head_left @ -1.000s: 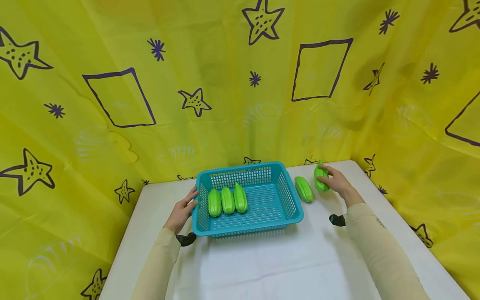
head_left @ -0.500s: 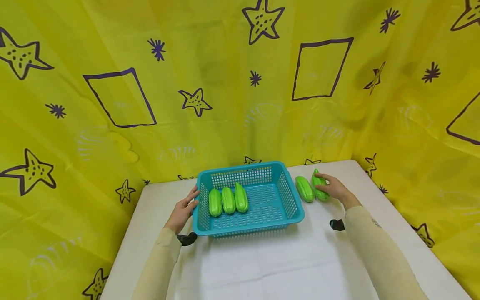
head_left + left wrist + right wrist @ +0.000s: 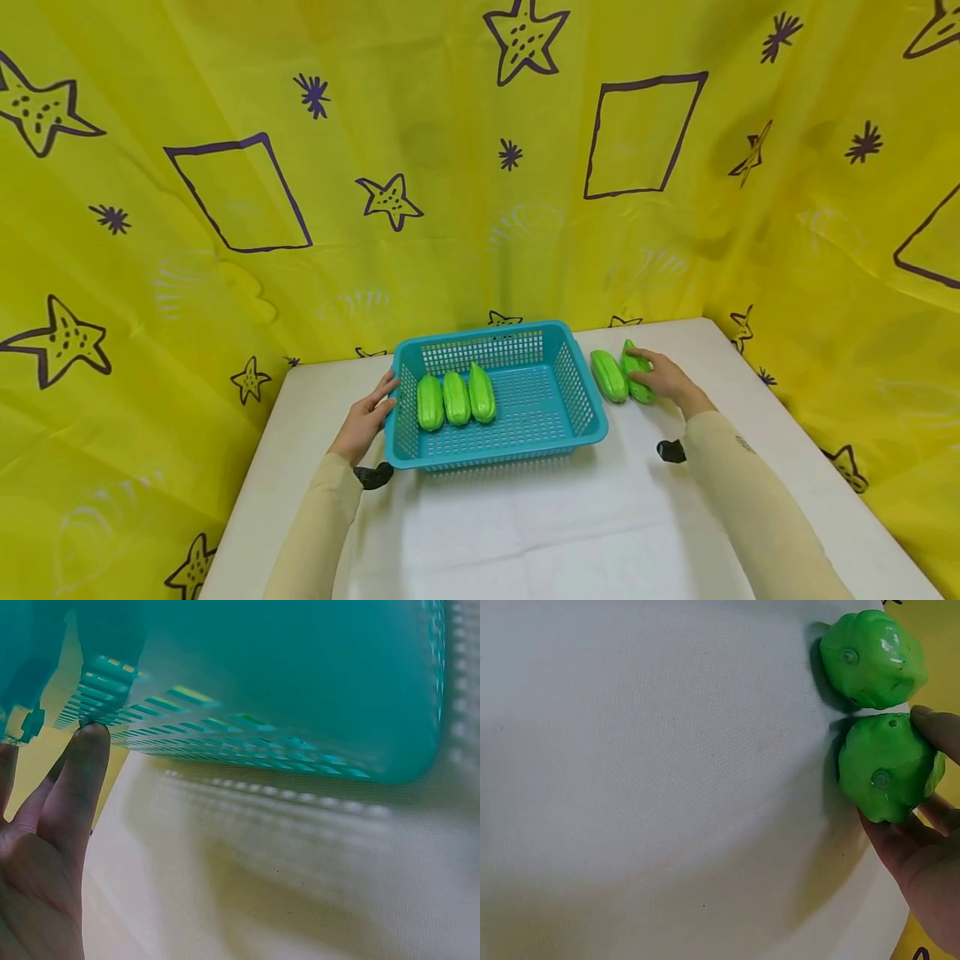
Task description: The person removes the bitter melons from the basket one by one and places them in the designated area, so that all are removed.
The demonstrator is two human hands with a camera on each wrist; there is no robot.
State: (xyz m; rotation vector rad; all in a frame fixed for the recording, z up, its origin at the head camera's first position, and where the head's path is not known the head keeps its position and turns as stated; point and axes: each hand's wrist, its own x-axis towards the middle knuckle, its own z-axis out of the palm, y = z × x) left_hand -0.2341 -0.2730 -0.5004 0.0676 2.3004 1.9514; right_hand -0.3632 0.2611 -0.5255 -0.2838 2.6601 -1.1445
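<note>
My right hand (image 3: 670, 385) holds a green ribbed gourd (image 3: 637, 379) with a pointed tip, on the white table beside another gourd (image 3: 609, 377). In the right wrist view, the thumb is on one side of the held gourd (image 3: 885, 769) and the fingers on the other. The second gourd (image 3: 871, 660) lies close by. My left hand (image 3: 362, 425) touches the left end of a teal plastic basket (image 3: 495, 457). In the left wrist view, its fairly straight fingers (image 3: 82, 780) reach the basket's slotted outer wall. Three gourds (image 3: 456, 400) lie side by side in the basket's left half.
The white table (image 3: 517, 533) runs up to a yellow curtain (image 3: 450, 275) with drawn stars and squares, which closes in the back and both sides. Dark camera pieces (image 3: 672, 451) stick out at both wrists.
The right hand has brought its gourd left and down, from apart to right beside the other loose gourd. My left hand and the basket have stayed in place.
</note>
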